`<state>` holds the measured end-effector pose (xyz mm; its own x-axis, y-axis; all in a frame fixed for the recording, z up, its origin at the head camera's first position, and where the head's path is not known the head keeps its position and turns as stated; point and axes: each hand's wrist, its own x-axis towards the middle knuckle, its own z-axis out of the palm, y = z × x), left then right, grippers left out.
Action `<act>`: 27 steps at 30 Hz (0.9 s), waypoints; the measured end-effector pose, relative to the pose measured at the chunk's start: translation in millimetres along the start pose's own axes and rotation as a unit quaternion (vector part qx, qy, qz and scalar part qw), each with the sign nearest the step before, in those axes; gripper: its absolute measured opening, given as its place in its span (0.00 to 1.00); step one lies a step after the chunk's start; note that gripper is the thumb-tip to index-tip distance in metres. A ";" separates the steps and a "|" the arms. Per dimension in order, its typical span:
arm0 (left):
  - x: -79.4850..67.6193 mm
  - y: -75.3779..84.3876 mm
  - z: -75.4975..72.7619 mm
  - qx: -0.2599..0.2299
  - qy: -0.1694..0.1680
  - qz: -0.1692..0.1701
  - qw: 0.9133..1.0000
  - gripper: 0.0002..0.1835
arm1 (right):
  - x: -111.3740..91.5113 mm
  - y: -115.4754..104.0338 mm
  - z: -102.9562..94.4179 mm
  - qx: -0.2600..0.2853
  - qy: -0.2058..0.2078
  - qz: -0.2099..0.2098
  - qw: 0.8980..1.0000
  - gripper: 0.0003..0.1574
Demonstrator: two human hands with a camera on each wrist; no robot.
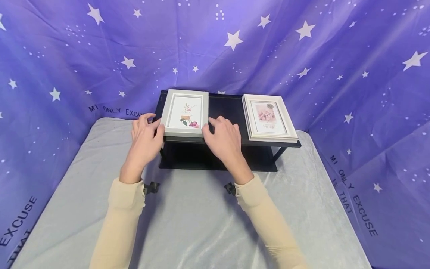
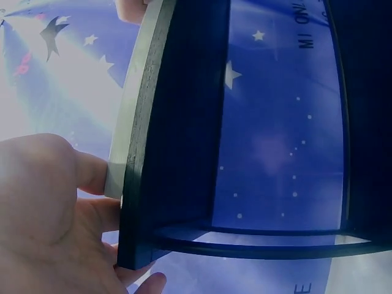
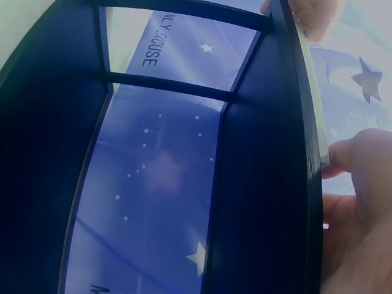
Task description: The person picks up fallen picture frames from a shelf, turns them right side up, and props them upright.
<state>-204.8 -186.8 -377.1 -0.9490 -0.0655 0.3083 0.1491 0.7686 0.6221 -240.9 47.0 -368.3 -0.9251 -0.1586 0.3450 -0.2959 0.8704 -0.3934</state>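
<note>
A white picture frame (image 1: 184, 133) with a flower print lies face up on the left part of a black two-tier shelf (image 1: 226, 112). At its front left corner is my left hand (image 1: 143, 136), thumb on the front edge and fingers along the left side. My right hand (image 1: 224, 138) holds the front right corner in the same manner. From below, the left wrist view shows the left hand (image 2: 49, 202) at the frame's pale edge (image 2: 119, 153) and the shelf end. Likewise, the right wrist view has the right hand (image 3: 367, 190) beside the shelf board.
On the shelf's right end lie cream picture frames (image 1: 292, 129), apparently stacked, the top one showing a pink flower print. The shelf stands on a grey cloth-covered table (image 1: 201, 224). Purple star-patterned curtains (image 1: 201, 45) hang behind and at both sides.
</note>
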 end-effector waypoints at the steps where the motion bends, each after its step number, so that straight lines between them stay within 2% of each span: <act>1: -0.2 0.2 0.8 0.005 0.001 0.001 1.000 0.27 | 0.3 -0.1 -0.3 0.001 -0.003 0.000 1.000 0.31; 7: -0.8 0.1 3.8 0.023 0.016 0.010 1.000 0.26 | 3.4 -0.2 -1.7 -0.011 -0.014 -0.012 1.000 0.31; 16: 1.1 -6.2 4.5 -0.027 0.003 0.020 0.999 0.26 | 3.1 4.3 -2.5 0.016 -0.041 -0.015 0.999 0.33; 27: 0.0 -10.7 1.1 -0.072 -0.012 0.016 0.997 0.28 | -0.1 8.0 -4.8 0.048 -0.032 -0.022 0.998 0.33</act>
<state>-206.7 -194.3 -384.6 -0.9491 -0.0262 0.3138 0.2162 0.6702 0.7099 -242.0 56.2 -367.4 -0.9231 -0.2284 0.3094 -0.3554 0.8140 -0.4595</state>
